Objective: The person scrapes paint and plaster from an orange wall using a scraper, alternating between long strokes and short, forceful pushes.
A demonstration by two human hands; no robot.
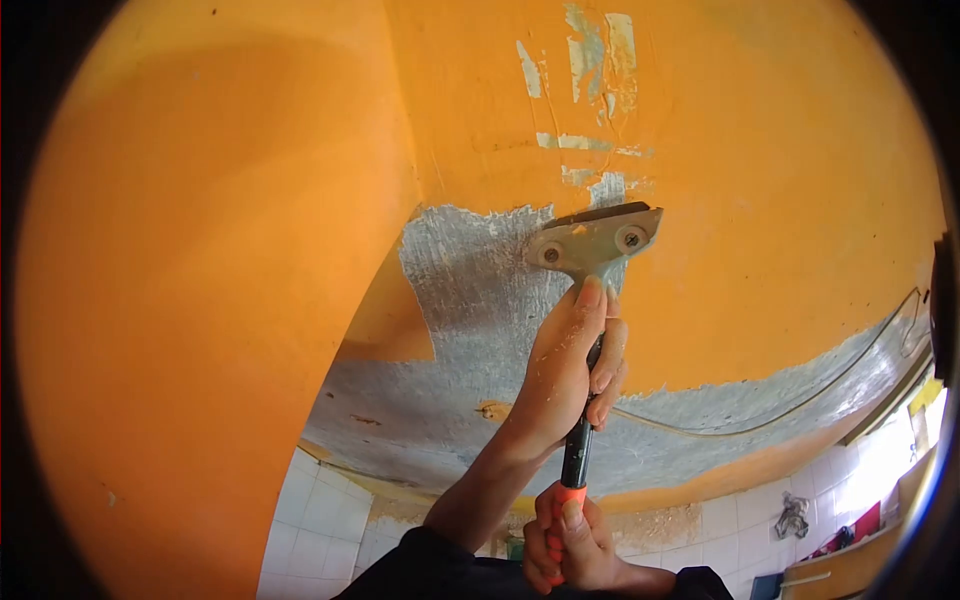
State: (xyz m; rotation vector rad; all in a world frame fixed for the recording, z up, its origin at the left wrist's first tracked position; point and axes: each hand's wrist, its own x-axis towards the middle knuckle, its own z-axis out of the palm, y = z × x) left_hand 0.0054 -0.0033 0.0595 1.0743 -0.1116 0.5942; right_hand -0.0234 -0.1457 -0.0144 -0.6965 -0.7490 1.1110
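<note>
A long-handled scraper (595,245) has its wide metal head against an orange painted surface (760,240), at the edge of a bare grey patch (480,280). Two screws show on the head. My left hand (575,360) is wrapped round the black shaft just below the head, thumb pointing up along it. Lower down, my right hand (575,540) grips the orange-red handle end. Pale flakes dot the left hand. Above the scraper head are several small stripped patches (590,60) in the orange paint.
An orange wall or beam (200,300) fills the left side. A thin cable (740,432) hangs across the grey band at the right. White tiles (320,510) show lower down. At the bottom right are a bright window (890,470) and a wooden cabinet (835,572).
</note>
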